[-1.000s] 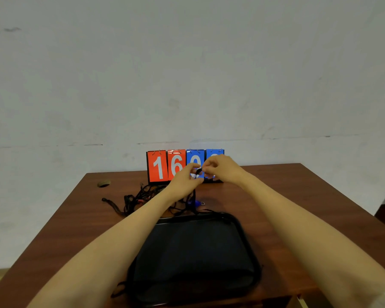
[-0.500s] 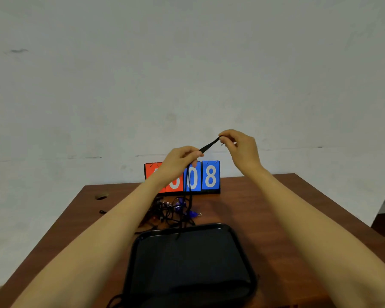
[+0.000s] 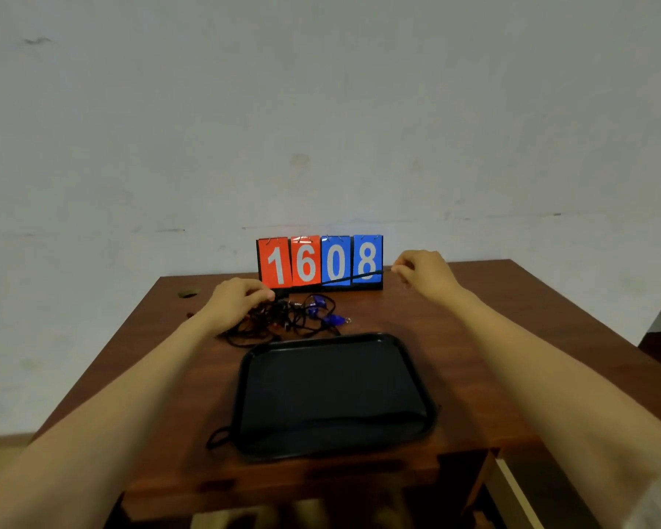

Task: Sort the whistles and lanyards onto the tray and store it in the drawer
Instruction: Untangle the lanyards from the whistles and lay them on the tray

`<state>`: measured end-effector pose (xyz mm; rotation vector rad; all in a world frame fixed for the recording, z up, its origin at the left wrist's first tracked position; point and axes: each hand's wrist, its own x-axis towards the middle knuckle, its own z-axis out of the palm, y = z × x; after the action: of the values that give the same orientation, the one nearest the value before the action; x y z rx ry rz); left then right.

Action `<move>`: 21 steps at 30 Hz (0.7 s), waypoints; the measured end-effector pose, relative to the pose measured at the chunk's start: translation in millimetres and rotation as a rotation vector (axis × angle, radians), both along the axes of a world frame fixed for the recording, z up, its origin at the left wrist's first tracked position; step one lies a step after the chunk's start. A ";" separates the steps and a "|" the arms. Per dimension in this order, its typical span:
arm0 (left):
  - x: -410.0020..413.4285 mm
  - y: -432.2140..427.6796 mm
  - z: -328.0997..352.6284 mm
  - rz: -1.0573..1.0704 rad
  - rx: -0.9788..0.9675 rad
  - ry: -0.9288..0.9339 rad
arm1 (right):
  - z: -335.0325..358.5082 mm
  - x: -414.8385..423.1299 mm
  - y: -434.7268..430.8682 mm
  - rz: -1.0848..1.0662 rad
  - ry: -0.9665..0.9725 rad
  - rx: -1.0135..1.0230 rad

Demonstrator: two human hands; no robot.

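A black lanyard (image 3: 332, 280) is stretched taut between my two hands, low in front of the scoreboard. My left hand (image 3: 237, 301) pinches its left end just above a tangled pile of black cords and blue whistles (image 3: 306, 316). Farther right, my right hand (image 3: 422, 271) pinches the other end. One blue whistle (image 3: 334, 319) lies at the pile's right edge. A black tray (image 3: 247, 379) sits nearer to me on the brown table, holding a dark cloth-like liner.
A flip scoreboard (image 3: 319, 261) reading 1608 stands at the table's back edge against the wall. A small round hole (image 3: 189, 292) is at the back left of the table. A black cord loop (image 3: 218, 437) pokes out by the tray's near left corner.
Both hands have dropped from chest height and moved apart, pulling the lanyard out long and nearly level. The view has tilted down.
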<state>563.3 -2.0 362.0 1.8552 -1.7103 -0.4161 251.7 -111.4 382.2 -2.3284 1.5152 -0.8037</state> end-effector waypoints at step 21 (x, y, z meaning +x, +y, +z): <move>4.2 67.3 -139.5 0.220 0.226 -0.031 | -129.6 -53.3 64.8 -0.158 0.158 0.511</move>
<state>567.5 65.3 222.4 2.1952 -1.5081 -0.5101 198.5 -46.7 252.7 -1.9445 1.7377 -0.2203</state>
